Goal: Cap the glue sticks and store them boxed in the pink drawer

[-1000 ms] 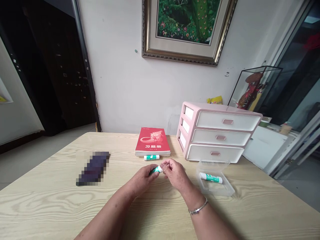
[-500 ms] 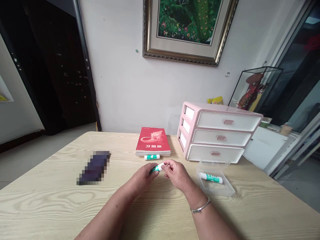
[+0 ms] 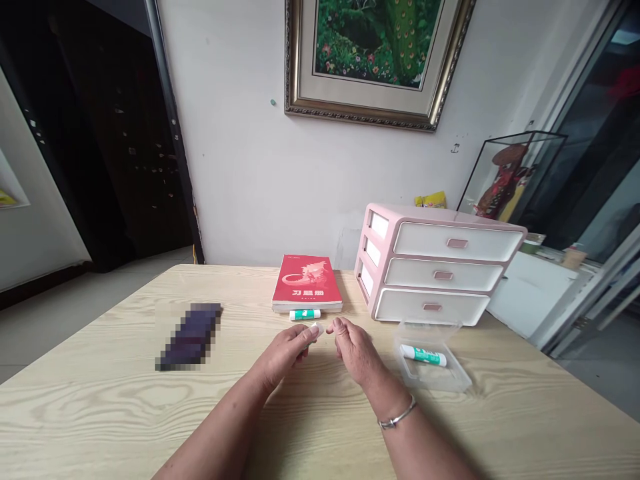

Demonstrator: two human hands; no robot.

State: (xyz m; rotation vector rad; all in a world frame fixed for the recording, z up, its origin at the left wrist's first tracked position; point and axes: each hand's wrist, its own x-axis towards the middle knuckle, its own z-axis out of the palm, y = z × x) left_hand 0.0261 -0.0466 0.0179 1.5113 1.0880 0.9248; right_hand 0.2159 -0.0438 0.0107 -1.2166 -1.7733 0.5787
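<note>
My left hand is closed around a glue stick; only its white end shows past my fingers. My right hand hovers just to the right of it with curled fingers, and a small gap separates it from the stick. Whether it holds a cap I cannot make out. A second green-and-white glue stick lies on the table against a red book. A third glue stick lies inside a clear plastic box to the right.
A pink and white three-drawer organiser stands behind the clear box. A dark blurred flat object lies on the wooden table at the left. A framed picture hangs on the wall, and a glass case stands at the right.
My hands were joined on the glue stick and its green body showed. Now my right hand has drawn slightly away, and my left hand covers most of the stick.
</note>
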